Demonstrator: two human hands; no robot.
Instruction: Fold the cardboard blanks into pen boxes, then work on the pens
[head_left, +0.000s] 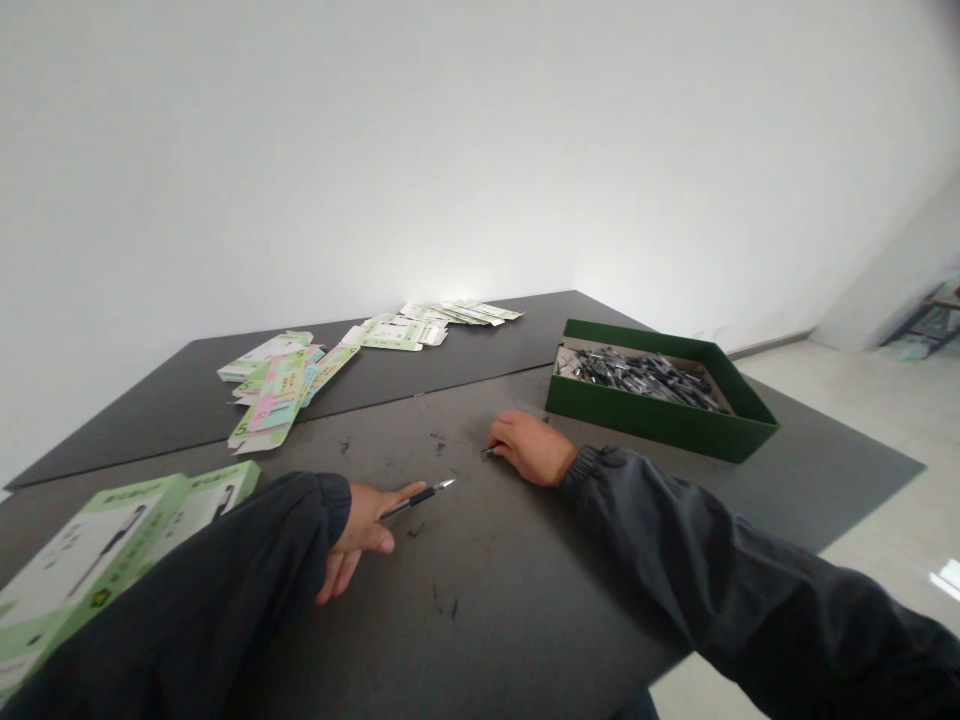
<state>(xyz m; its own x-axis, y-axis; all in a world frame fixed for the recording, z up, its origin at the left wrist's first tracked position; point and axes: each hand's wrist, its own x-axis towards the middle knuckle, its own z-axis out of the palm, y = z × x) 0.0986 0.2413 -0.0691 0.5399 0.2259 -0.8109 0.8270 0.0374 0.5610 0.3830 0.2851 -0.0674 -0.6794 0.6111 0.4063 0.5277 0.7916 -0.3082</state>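
Left hand grasps one pen, tip out, well apart from green box on desk. Right hand, near that box, pinches small item, mostly hidden. Loose pens heap inside box; printed cartons lie to its left.

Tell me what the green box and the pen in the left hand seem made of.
Green box: probably stiff cardboard, matte, judging by its thin, flat walls; plastic possible. Pen: likely smooth plastic, given its slim barrel; dark grip perhaps rubber, shiny tip perhaps metal.
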